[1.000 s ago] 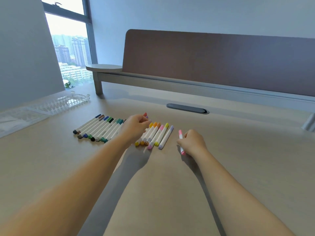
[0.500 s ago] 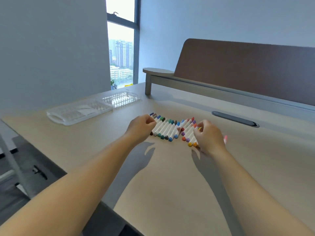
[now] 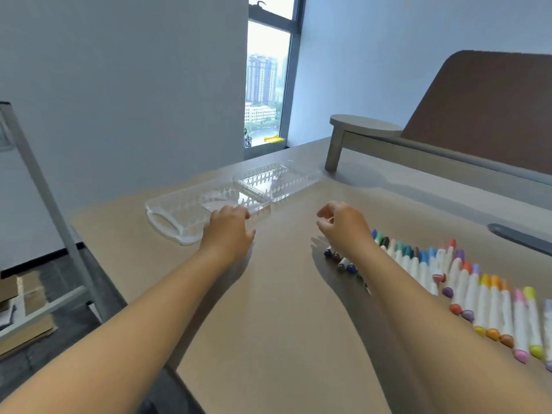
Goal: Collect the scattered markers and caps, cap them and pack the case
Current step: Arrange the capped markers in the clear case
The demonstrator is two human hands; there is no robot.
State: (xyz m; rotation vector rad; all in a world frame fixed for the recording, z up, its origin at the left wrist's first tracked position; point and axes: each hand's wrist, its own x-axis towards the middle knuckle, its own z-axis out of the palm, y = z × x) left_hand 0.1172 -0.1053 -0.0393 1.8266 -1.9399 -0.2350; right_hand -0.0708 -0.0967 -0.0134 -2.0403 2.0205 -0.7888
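Head view: left hand (image 3: 228, 227) at the near edge of the clear case (image 3: 209, 204), fingers reaching onto it; whether it grips cannot be told. Case lies open on the desk (image 3: 268, 309), far left. Right hand (image 3: 343, 225) hovers above the desk, fingers loosely curled, holding nothing. Capped markers (image 3: 466, 285) lie in a row at right, under the right forearm.

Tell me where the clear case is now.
Head view: the open clear case lies far left on the desk, touching the left hand, left of the markers.
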